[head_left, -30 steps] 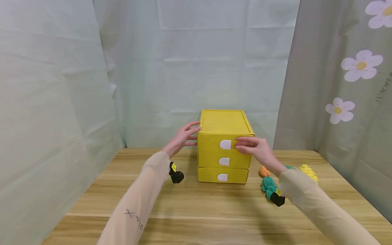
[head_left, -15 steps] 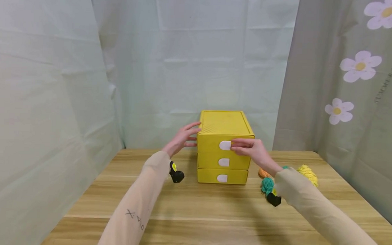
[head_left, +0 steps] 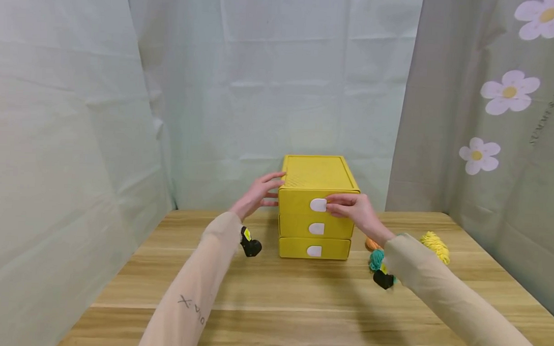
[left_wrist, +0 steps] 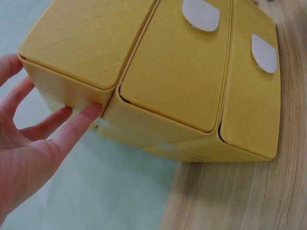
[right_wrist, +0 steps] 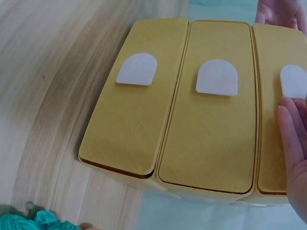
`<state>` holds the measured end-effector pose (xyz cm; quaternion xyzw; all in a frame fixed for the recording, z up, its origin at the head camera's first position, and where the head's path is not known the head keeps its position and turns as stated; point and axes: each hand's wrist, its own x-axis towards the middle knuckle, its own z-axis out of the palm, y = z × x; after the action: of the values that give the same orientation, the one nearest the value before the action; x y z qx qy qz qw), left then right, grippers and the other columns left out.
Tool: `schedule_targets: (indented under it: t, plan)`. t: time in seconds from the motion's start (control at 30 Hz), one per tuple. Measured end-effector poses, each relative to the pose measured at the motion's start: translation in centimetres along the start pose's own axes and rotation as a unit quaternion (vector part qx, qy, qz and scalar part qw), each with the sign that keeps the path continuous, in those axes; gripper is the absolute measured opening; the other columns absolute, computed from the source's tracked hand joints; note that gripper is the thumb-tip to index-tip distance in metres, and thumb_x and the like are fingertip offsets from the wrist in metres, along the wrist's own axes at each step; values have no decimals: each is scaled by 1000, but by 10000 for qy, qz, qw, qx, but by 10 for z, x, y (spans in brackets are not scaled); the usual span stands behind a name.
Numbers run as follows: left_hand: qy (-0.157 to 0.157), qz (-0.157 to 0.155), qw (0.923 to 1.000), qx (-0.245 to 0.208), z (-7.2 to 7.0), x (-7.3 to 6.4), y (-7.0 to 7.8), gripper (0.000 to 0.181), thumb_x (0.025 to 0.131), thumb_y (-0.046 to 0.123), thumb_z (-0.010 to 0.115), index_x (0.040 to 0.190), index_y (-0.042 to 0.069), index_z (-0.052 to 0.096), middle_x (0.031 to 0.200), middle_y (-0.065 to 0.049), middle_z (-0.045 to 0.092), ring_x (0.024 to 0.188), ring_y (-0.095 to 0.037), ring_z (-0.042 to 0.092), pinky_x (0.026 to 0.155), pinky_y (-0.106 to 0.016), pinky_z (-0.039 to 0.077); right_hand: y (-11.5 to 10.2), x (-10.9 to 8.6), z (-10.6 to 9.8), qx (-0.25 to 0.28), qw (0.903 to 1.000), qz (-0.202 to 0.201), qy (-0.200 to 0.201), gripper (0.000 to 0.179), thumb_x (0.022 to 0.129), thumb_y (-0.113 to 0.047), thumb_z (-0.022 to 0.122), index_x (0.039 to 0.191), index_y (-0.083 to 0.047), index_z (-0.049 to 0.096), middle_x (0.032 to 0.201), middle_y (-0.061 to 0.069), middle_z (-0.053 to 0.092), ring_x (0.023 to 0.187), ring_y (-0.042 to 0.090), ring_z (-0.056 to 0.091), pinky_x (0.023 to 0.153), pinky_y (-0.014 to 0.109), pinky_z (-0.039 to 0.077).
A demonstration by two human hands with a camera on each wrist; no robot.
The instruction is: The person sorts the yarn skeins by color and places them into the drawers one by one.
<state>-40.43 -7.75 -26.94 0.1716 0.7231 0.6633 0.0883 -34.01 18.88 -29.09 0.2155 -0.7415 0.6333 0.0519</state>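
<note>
A yellow three-drawer box [head_left: 321, 173] stands on the wooden table, with all its drawers closed. Each drawer front bears a white tab handle. My right hand [head_left: 352, 208] pinches the right edge of the top drawer's handle [head_left: 318, 205]; the right wrist view shows its fingertips at that handle [right_wrist: 293, 81], partly cut off by the frame. Against the box's left side rests my left hand [head_left: 258, 193], fingers spread and fairly straight. In the left wrist view the left hand's fingertips [left_wrist: 91, 111] touch the side wall near the top drawer.
Right of the box lie a teal yarn bundle [head_left: 377, 260], an orange yarn ball [head_left: 372, 244] and a yellow yarn bundle [head_left: 436, 247], the first two partly hidden by my right arm. Pale curtains hang behind and beside the table [head_left: 272, 305].
My right hand has moved slightly left across the top drawer front, from beside the handle to its right edge. My left hand has stayed against the box, and the drawers have not moved.
</note>
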Motion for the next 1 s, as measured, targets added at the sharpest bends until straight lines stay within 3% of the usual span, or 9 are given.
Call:
schedule_targets:
  t: [0.43,1.0]
  plan:
    - [122,61,9998,-151,1,-1,-4,42,90,26,58,131,22,50,133,-4,41,104,-35,49,77,-41,47,-2,2,2,-36,9999,15,144,24,85,1,61,103,16,60,94,25,62,84,30,63,72,39,48]
    - [7,190,9998,-15,2,-3,-5,44,92,27,55,135,21,46,136,-7,36,105,-36,49,79,-42,46,-12,-9,-2,-220,9993,209,-211,25,84,-3,62,103,14,62,90,22,64,81,30,63,73,47,46]
